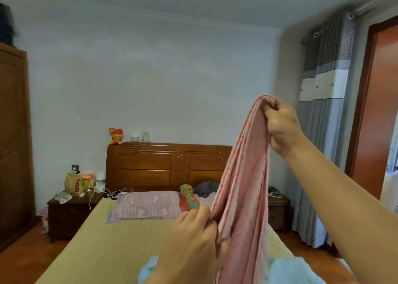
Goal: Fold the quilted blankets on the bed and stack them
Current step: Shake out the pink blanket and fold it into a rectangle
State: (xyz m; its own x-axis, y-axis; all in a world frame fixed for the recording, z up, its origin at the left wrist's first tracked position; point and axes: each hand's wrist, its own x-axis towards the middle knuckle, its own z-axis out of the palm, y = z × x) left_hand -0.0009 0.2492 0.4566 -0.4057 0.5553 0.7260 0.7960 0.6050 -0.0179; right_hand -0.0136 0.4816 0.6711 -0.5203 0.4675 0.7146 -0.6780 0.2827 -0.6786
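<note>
A pink quilted blanket hangs in long folds in front of me, over the foot of the bed. My right hand is raised high and grips its bunched top edge. Lower down, my left hand pinches the blanket's left edge between thumb and fingers. A light blue blanket lies crumpled on the bed below the pink one, partly hidden by it and by my left arm.
A striped pillow, a colourful cushion and a grey cloth lie by the wooden headboard. Cluttered nightstands flank the bed. A wardrobe stands left; curtains and a door are right.
</note>
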